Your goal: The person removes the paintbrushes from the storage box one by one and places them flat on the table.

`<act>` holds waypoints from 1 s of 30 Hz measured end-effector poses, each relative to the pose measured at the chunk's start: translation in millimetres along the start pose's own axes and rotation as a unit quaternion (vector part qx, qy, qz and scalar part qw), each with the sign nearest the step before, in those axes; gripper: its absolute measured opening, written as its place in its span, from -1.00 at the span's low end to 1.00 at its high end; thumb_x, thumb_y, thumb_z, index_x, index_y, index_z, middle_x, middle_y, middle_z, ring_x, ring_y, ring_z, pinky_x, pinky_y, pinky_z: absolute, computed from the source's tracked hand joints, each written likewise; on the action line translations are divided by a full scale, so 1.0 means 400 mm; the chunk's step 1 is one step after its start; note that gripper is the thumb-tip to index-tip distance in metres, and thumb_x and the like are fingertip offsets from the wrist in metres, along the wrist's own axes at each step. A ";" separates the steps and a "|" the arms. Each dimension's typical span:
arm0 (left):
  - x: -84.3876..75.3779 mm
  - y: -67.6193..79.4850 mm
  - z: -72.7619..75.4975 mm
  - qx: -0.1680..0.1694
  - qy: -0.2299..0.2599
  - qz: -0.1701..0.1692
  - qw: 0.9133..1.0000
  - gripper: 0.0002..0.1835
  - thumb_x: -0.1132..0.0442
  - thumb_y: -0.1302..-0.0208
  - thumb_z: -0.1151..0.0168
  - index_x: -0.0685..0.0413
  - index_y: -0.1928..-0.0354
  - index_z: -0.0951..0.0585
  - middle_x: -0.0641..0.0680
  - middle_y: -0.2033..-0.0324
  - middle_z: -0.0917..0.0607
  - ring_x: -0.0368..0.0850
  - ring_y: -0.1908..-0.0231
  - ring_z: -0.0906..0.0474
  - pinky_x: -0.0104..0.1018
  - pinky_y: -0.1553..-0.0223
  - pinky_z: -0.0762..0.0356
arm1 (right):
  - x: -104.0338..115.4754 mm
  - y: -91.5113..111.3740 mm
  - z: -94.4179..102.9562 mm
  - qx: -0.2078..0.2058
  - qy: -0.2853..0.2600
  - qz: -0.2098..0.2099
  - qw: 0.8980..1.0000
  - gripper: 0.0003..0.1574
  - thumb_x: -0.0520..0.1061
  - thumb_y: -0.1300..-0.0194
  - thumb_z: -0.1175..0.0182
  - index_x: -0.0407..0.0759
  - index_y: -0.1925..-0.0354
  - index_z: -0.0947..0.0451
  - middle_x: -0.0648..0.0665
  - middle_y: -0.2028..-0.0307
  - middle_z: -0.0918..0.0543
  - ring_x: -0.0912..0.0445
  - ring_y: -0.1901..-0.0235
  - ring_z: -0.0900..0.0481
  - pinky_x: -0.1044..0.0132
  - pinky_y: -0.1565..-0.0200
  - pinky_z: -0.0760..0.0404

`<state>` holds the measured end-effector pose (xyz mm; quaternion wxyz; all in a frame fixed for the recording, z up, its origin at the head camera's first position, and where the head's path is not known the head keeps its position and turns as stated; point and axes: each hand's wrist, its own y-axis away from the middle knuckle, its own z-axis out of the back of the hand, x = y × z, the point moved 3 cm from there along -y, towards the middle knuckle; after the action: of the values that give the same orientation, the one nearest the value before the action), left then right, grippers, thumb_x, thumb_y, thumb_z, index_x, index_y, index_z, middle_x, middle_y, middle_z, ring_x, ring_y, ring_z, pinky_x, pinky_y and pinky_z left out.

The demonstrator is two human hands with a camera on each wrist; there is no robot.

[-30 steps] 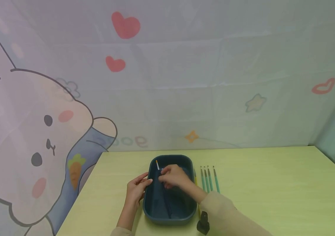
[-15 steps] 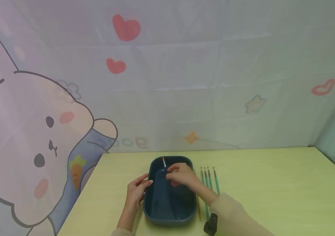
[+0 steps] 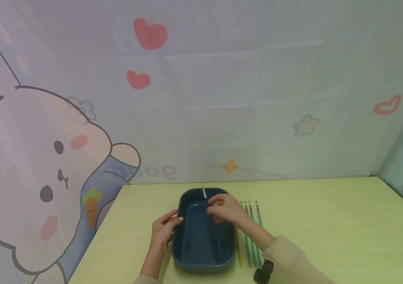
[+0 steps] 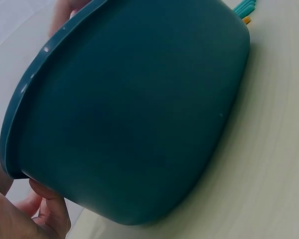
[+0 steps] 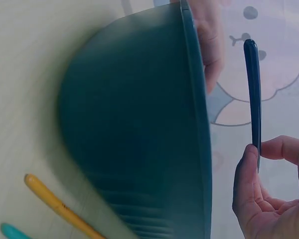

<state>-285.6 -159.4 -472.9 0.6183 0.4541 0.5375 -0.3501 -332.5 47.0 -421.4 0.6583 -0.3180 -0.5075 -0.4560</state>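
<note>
My left hand (image 3: 164,230) holds the left rim of a deep dark teal plastic basin (image 3: 204,266), thumb over the edge and fingers against the outer wall. Above the basin, my right hand (image 3: 224,208) pinches a paintbrush (image 3: 204,193) between thumb and fingers. Its handle is dark blue, its ferrule white and its bristles orange; the tip points away and overlaps the far rim. The right wrist view shows the brush's handle (image 5: 254,84) sticking out past the fingertips, outside the basin. Only the outer wall (image 4: 129,109) fills the left wrist view, so the inside is hidden there.
Several green-handled paintbrushes (image 3: 260,219) lie side by side on the pale yellow table (image 3: 329,221), right of the basin. A yellow brush (image 3: 238,248) lies close along its right wall. Behind the table hangs a printed cloth (image 3: 201,130) with a cartoon rabbit.
My right hand has moved right across the basin, carrying the paintbrush, whose tip now reaches the far rim in the head view. The left hand and basin have stayed in place.
</note>
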 end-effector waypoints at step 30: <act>0.002 0.000 0.000 -0.004 0.000 -0.002 1.000 -0.48 0.32 -0.15 -0.34 0.28 -0.18 -0.52 -0.10 0.44 -0.61 -0.30 0.52 -0.55 -0.44 0.50 -0.57 | -0.041 0.052 0.099 0.000 -0.029 -0.015 0.999 -0.44 -0.21 -0.12 -0.28 -0.43 -0.07 -0.45 -0.02 0.49 -0.67 0.21 0.58 -0.58 0.24 0.36 -0.67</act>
<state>-285.7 -159.3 -473.8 0.6198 0.4504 0.5396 -0.3492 -329.5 94.2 -425.1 0.6366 -0.3230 -0.5311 -0.4564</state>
